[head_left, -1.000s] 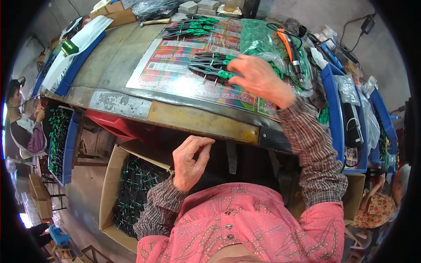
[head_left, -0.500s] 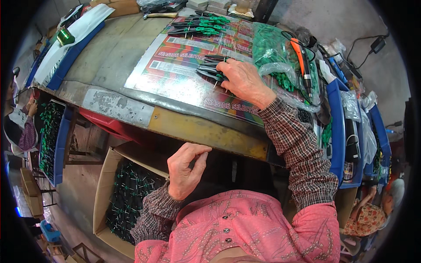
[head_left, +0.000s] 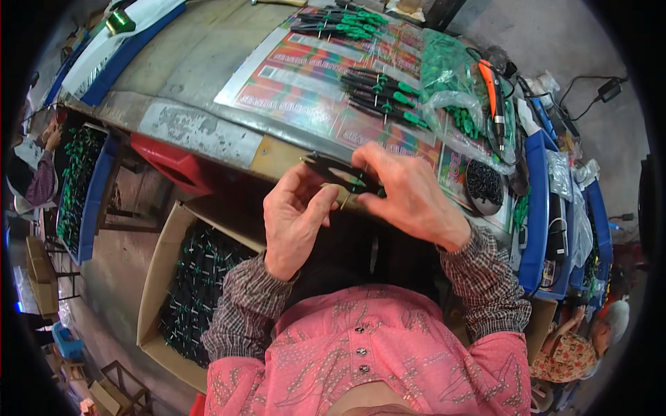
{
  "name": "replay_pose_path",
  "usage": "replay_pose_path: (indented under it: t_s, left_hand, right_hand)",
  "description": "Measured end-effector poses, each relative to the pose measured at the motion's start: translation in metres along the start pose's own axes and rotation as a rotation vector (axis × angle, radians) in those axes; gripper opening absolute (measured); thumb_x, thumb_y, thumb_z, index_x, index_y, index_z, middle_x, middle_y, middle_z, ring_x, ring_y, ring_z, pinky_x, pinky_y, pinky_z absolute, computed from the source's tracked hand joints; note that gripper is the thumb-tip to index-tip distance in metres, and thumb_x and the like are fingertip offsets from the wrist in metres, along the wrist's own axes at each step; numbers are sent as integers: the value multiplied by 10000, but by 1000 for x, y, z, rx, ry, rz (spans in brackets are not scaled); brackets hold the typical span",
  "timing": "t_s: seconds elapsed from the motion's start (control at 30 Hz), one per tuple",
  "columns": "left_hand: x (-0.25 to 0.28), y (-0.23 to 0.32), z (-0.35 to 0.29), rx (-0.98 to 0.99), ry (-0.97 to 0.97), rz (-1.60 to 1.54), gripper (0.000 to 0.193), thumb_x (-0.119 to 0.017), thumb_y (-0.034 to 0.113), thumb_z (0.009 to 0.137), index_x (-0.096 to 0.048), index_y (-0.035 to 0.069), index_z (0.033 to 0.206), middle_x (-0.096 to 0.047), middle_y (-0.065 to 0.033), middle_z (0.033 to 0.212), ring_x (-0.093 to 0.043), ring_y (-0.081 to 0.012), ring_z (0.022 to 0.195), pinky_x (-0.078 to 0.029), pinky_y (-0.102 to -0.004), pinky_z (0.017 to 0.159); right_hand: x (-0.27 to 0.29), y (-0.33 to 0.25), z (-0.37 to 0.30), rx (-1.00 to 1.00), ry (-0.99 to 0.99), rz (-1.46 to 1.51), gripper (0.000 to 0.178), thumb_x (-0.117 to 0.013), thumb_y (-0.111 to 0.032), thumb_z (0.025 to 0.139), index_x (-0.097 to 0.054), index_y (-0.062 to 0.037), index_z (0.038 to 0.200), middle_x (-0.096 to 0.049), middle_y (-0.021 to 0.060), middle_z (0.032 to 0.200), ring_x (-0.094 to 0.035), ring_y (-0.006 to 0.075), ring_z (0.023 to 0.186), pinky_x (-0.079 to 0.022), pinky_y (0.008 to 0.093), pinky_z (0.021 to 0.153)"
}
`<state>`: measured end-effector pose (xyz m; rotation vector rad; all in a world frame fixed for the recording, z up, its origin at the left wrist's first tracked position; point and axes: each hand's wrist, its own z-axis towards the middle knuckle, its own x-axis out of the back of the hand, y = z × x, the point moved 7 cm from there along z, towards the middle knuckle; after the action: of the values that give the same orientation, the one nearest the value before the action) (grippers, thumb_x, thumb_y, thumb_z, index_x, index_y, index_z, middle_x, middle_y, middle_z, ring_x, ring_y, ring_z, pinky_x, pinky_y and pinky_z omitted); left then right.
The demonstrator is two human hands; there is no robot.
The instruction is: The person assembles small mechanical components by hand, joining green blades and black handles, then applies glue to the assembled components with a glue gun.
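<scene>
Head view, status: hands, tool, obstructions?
Right hand holding black plier-like tool by table edge. Left hand at tool's other end. Similar tools beyond on printed sheet. No obstruction visible.

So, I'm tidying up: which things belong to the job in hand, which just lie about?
Likely the job's:
held black-and-green piece
matching pieces on printed sheet
bagged green parts
small black parts
boxed pieces

Seemingly lying about:
electric screwdriver
shiny green cylinder
black power adapter

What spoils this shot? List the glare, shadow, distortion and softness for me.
Head view: pale sheen on the printed sheet, its small print soft; head view: the front edge of the table bows through the fisheye, with black corners; head view: deep shadow under that edge, and the dark tool between left hand and right hand shows little detail.
</scene>
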<state>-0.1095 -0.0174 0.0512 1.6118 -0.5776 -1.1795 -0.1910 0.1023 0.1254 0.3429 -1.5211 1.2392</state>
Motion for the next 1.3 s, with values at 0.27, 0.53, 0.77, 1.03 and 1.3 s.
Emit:
replay_pose_path:
  t_s: [0.27, 0.53, 0.77, 1.03, 1.3]
  left_hand:
    - [-6, -19, -26, 46, -120, -48, 111, -646, 76, 914, -587, 4, 975, -658, -20, 799, -554, -31, 618, -436, -171, 514]
    - [-23, -27, -52, 79, -269, 14, 84, -628, 61, 919, -577, 5, 954, -625, -16, 738, -563, -35, 590, -456, -172, 514]
    - [-27, -40, -70, 133, -271, -30, 86, -630, 71, 917, -584, 0, 933, -618, -18, 740, -544, -45, 587, -449, -186, 524]
    - [-26, -48, -74, 178, -269, -108, 94, -623, 72, 917, -569, -4, 928, -657, -71, 836, -551, -65, 636, -454, -207, 535]
    - [-20, -47, -69, 225, -298, -259, 78, -603, 48, 921, -558, 3, 967, -672, -116, 896, -577, -93, 618, -481, -217, 539]
  right_hand:
    - [-7, -7, -44, -41, 65, 87, 314, -746, -138, 798, -605, -2, 1044, -593, 124, 971, -625, 235, 789, -490, 334, 653]
    - [-36, 12, -75, -254, -125, 720, 126, -668, -69, 867, -614, 13, 946, -619, -12, 767, -563, 33, 684, -469, 205, 592]
    - [-47, 15, -100, -355, -38, 920, 115, -664, -83, 856, -620, 17, 890, -573, -36, 716, -507, 21, 665, -413, 209, 563]
    - [-44, 21, -109, -376, 66, 914, 113, -673, -87, 857, -633, 13, 890, -597, -27, 743, -525, 19, 683, -439, 201, 584]
    - [-51, 22, -99, -433, -1, 995, 108, -669, -90, 869, -634, 0, 915, -593, -44, 757, -509, 3, 668, -417, 182, 564]
